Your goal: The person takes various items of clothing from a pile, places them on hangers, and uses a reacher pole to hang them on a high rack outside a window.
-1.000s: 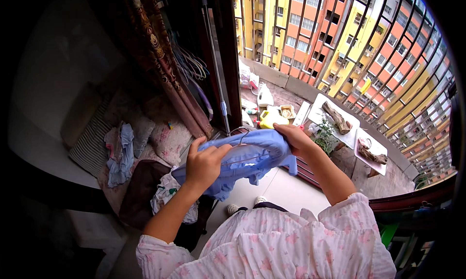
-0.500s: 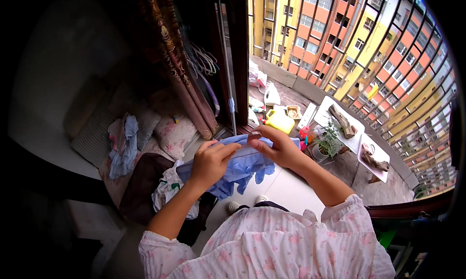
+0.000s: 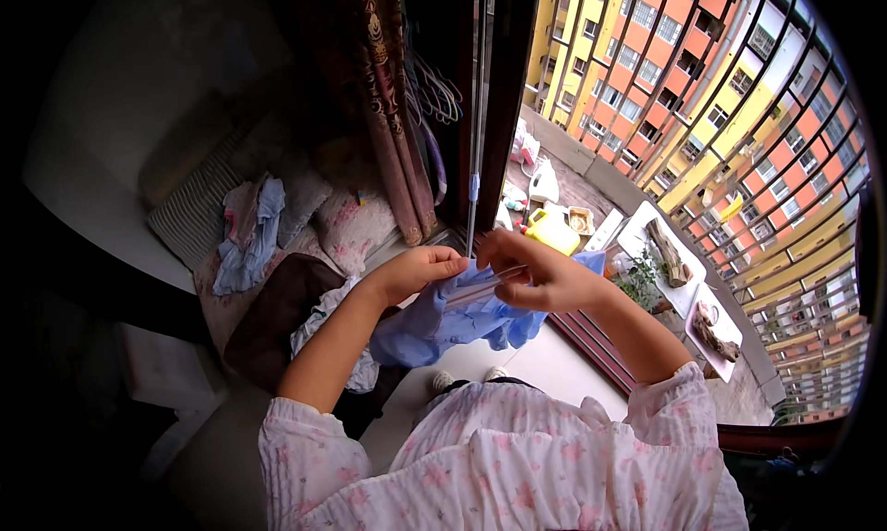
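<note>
A light-blue garment with ruffled edges (image 3: 434,318) hangs in front of me below both hands. My left hand (image 3: 416,274) is closed at its upper edge, thumb and fingers pressed together on the cloth. My right hand (image 3: 545,274) curls over the garment from the other side, its thumb and fingers pinched on a thin pale strip (image 3: 480,291) that runs along the cloth. Whether this strip is a hanger's arm or part of the garment I cannot tell. Part of the blue cloth shows beyond my right wrist.
On the left, crumpled clothes (image 3: 254,235) lie by floral pillows (image 3: 356,226); a white patterned cloth (image 3: 360,374) rests on a dark brown one (image 3: 277,318). Hangers (image 3: 434,92) hang behind the curtain (image 3: 393,115). Beyond the metal pole (image 3: 474,152) are a yellow jug (image 3: 554,231), a potted plant (image 3: 639,281) and driftwood (image 3: 667,254).
My view has swung left, so the room appears shifted right. My right hand has curled inward over the garment, and the pale strip now shows between its fingers. My left hand still grips the cloth.
</note>
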Demonstrator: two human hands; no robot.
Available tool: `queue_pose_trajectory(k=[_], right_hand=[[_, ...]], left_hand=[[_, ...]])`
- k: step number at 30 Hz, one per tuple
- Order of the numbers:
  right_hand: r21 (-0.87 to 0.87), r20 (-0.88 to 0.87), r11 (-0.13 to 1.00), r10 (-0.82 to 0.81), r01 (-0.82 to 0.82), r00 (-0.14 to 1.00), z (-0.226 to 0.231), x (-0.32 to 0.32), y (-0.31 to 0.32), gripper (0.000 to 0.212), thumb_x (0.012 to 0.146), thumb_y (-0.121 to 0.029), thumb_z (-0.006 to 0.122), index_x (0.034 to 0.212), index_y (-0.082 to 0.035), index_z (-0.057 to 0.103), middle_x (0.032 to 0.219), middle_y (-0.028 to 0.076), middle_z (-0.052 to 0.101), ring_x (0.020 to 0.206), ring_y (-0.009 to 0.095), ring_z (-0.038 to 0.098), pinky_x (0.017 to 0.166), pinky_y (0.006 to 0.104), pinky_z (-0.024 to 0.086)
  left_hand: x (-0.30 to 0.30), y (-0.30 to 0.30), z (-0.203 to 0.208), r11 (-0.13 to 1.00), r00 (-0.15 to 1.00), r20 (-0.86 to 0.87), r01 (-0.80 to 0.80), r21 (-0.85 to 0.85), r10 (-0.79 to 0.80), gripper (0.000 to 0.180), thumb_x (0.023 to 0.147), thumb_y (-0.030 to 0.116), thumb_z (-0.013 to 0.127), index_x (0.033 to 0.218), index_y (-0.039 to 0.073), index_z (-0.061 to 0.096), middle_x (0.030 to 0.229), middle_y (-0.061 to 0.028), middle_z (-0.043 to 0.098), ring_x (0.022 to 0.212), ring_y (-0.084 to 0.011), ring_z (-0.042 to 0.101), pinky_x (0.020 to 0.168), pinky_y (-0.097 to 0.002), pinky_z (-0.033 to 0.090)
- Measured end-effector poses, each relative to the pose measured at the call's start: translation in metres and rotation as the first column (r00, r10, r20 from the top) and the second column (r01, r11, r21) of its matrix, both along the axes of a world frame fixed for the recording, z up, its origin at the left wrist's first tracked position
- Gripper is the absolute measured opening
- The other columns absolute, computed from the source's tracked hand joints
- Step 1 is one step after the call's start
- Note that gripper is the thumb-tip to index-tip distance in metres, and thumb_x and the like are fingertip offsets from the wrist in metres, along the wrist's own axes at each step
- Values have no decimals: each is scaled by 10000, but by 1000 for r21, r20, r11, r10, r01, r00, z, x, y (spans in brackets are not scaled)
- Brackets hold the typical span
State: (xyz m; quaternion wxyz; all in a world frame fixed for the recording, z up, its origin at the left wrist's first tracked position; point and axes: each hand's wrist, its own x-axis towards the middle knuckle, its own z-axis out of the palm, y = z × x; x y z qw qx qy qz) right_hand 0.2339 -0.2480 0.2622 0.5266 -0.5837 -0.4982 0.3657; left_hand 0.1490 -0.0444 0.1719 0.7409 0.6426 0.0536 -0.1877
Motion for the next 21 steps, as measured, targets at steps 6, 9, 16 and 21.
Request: queue_pose_trajectory(k=[6, 9, 16, 21], right_hand=[[-42, 247, 998, 61, -52, 967, -9, 2, -1, 180, 861, -169, 540, 821, -9, 466, 640, 24, 447, 579, 89, 390, 519, 238, 337], [-109, 220, 994, 14, 10, 975, -15, 5, -1, 194, 852, -165, 556, 803, 0, 467, 629, 40, 452, 565, 102, 405, 517, 260, 358], [-28, 269, 996, -74, 84, 960, -15, 13, -4, 203, 835, -148, 576, 755, -5, 457, 610, 35, 440, 553, 101, 370, 492, 264, 336], [-132, 265, 991, 52, -17, 963, -21, 4, -2, 179, 843, -139, 565, 770, -10, 465, 608, 25, 435, 567, 86, 380, 505, 253, 343]], left_hand=[[-4, -8, 19, 910, 963, 252, -190, 368, 99, 202, 859, 259, 549, 878, 60, 574, 772, 32, 557, 659, -48, 497, 593, -192, 408], [-6, -18, 29, 965, 978, -68, -207, -159, 199, 213, 864, 268, 537, 902, 59, 558, 777, 21, 568, 675, -56, 526, 617, -192, 429], [-8, -29, 5, 960, 968, -29, -251, -127, 250, 209, 871, 236, 525, 939, 40, 544, 832, 1, 585, 734, -66, 542, 666, -191, 437], [-2, -31, 17, 958, 944, 175, -262, -114, 278, 271, 854, 195, 554, 1057, 25, 496, 896, -46, 591, 812, -77, 548, 717, -203, 438]])
